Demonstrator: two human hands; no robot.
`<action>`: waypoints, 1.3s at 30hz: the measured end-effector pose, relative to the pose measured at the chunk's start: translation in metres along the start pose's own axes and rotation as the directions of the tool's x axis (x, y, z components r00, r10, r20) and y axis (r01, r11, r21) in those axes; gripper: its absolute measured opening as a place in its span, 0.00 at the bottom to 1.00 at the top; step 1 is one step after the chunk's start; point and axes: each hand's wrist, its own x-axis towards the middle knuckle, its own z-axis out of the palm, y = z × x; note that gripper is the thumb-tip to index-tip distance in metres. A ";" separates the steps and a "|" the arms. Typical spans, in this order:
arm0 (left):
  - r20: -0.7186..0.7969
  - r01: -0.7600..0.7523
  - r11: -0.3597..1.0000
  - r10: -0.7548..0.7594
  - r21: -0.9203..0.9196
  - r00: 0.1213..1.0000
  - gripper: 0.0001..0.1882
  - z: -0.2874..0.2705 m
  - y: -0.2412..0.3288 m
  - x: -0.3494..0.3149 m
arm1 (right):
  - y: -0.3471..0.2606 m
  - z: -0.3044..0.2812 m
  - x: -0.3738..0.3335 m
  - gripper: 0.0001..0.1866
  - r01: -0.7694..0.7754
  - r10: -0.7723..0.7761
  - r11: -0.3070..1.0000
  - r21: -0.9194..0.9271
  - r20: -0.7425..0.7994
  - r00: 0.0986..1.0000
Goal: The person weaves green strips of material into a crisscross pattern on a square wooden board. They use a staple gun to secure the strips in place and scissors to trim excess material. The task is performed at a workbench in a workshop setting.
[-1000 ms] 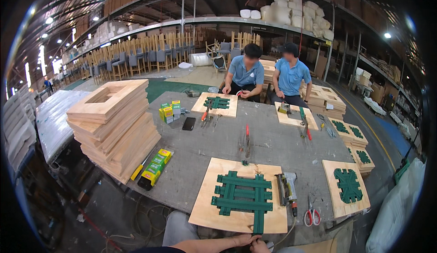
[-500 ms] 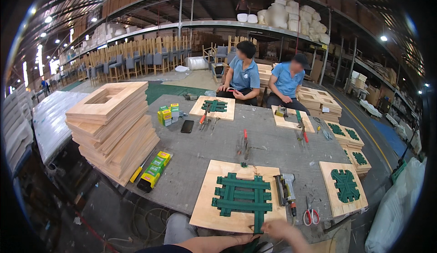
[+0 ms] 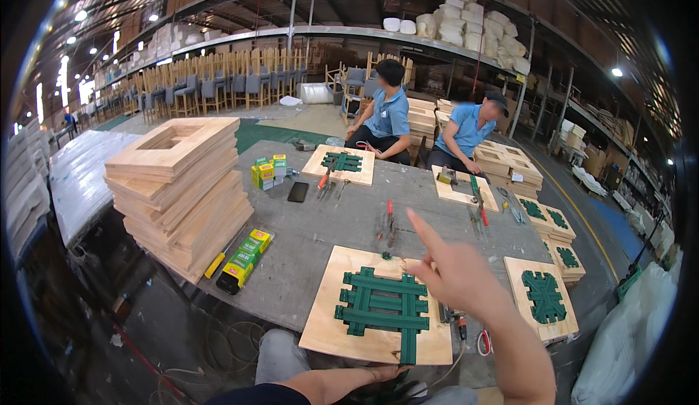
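Note:
In front of me lies a wooden board (image 3: 328,317) whose opening is crossed by woven green webbing (image 3: 382,303). One green strap (image 3: 408,343) runs down to the near edge, where my left hand (image 3: 386,374) grips its end; some fingers are hidden under the edge. My right hand (image 3: 459,277) is in the air above the board's right side, index finger stretched out and thumb apart, holding nothing. Beyond the fingertip lie red-handled pincers (image 3: 390,223) on the table. My right hand and wrist mostly cover a nail gun (image 3: 460,326) and scissors (image 3: 484,342).
At left stands a tall stack of wooden frames (image 3: 182,194), beside green-yellow boxes (image 3: 246,259). A phone (image 3: 298,191) lies farther back. Another webbed board (image 3: 542,299) is at right. Two people in blue shirts (image 3: 393,113) sit across the table, boards before them.
My right hand has risen from the strap at the near edge and moved forward over the board, index finger extended. My left hand stays at the strap. The seated people have shifted posture.

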 end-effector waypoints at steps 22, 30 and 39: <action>-0.009 0.042 0.999 -0.042 0.017 0.999 0.29 0.002 -0.018 0.012 | 0.018 0.013 -0.019 0.41 -0.086 0.100 0.953 0.290 -0.035 0.994; -0.006 0.024 1.000 -0.024 0.003 1.000 0.29 0.004 -0.018 0.014 | 0.204 0.094 -0.118 0.19 -0.581 0.649 0.688 0.435 -0.011 0.761; 0.008 0.023 1.000 -0.023 0.011 1.000 0.28 0.003 -0.019 0.031 | 0.328 0.172 -0.134 0.12 -0.649 0.719 0.688 0.326 -0.176 0.673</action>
